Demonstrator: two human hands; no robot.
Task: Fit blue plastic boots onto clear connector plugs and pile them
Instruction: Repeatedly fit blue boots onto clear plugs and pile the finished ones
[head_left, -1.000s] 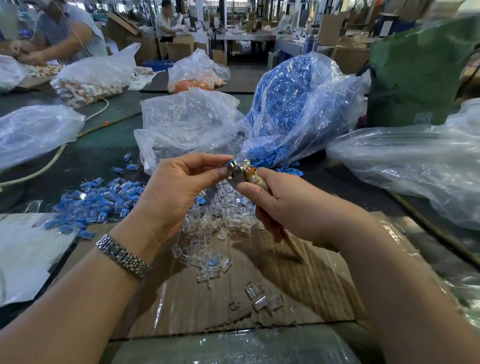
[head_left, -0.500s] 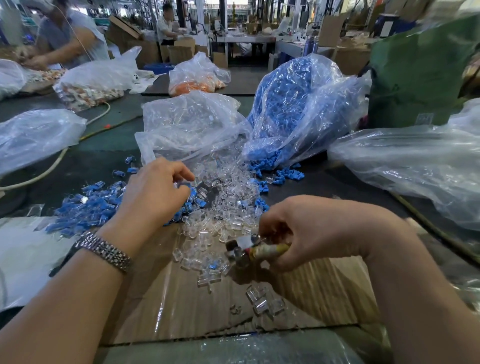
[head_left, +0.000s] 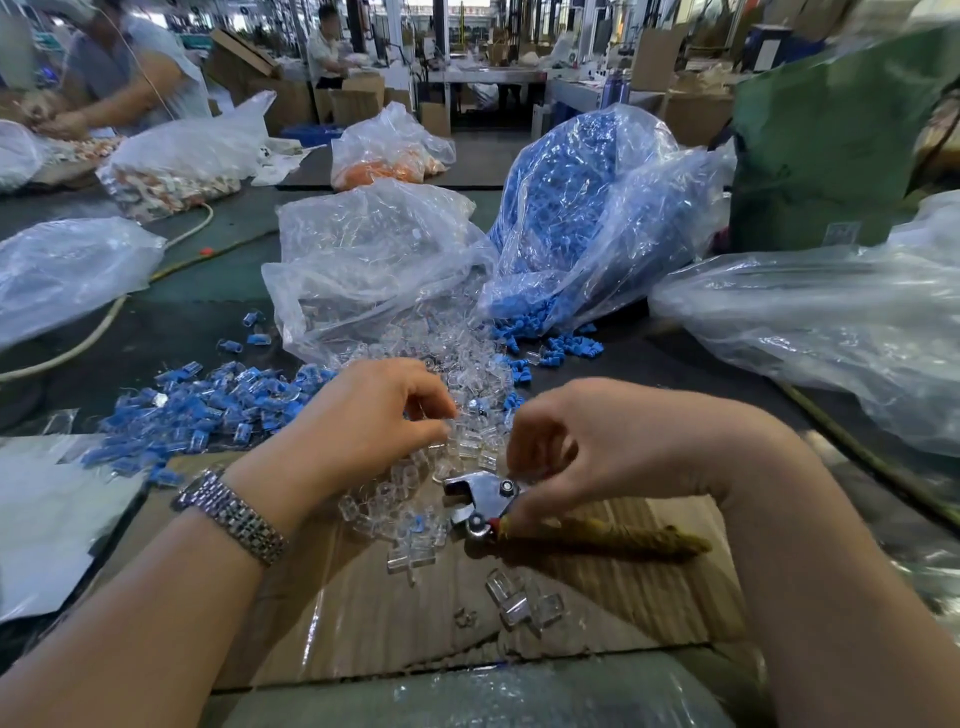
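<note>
Loose clear connector plugs (head_left: 457, 358) spill from a clear bag (head_left: 363, 260) onto the cardboard sheet (head_left: 363, 623). My left hand (head_left: 374, 415) reaches into them, thumb and forefinger pinching a clear plug. My right hand (head_left: 623, 447) holds metal pliers (head_left: 483, 499) near the pivot, thumb on them. Their tape-wrapped handle (head_left: 613, 538) lies low over the cardboard. Blue boots (head_left: 545, 343) trickle out of a big bag of boots (head_left: 571, 208). A pile of plugs fitted with blue boots (head_left: 208, 410) lies left of my left hand. A few stray clear plugs (head_left: 519, 603) sit near me.
Plastic bags lie at the left (head_left: 67, 270) and right (head_left: 831, 322). A green sack (head_left: 831, 156) stands at the back right. A pale cable (head_left: 93, 332) crosses the dark table. A white sheet (head_left: 47, 519) lies at the left. Other people work at the far left.
My hands came down from chest height and apart. The left hand swung to the blue pile, then right into the clear plugs. The right hand lowered the pliers to the cardboard.
</note>
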